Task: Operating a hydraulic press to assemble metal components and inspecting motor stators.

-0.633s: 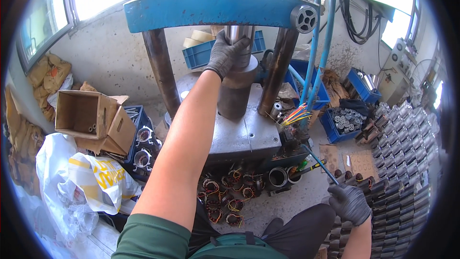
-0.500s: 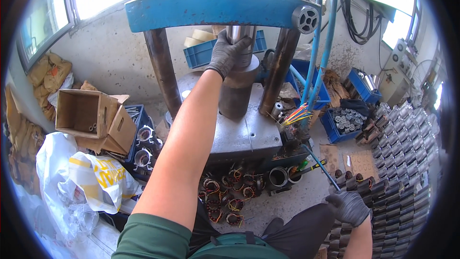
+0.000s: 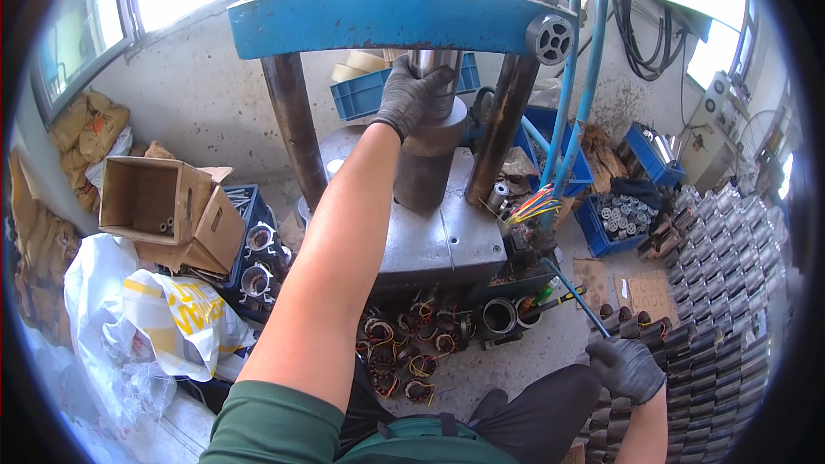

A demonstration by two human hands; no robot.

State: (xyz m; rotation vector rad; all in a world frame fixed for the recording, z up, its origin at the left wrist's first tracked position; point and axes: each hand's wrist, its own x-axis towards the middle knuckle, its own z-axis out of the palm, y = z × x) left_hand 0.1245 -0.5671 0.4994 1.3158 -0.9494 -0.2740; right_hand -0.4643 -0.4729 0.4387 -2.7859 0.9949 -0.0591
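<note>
High at the press's middle, my left hand (image 3: pixel 407 101), in a dark grey glove, wraps round a shiny metal cylinder (image 3: pixel 436 62) below the blue crossbeam (image 3: pixel 387 21). Right under that hand stands a thick, dull steel cylinder (image 3: pixel 426 170), upright on the press's metal table (image 3: pixel 408 245). Whether the upper piece sits inside the lower one is hidden by my fingers. At the lower right, my gloved right hand (image 3: pixel 630 369) is closed on the end of a slim blue lever (image 3: pixel 577 294), which slants up toward the press's right side.
Dark press columns (image 3: pixel 296 120) flank the cylinders. Wound motor stators (image 3: pixel 419 367) lie on the floor below. Stacked metal housings (image 3: pixel 722 258) fill the right, near a blue crate (image 3: pixel 614 245) of small parts. A cardboard box (image 3: pixel 146 198) and plastic bags (image 3: pixel 176 322) stand left.
Both hands keep their holds on the cylinder and the lever. The press sits very slightly farther right in the picture; no clear movement of the cylinders shows.
</note>
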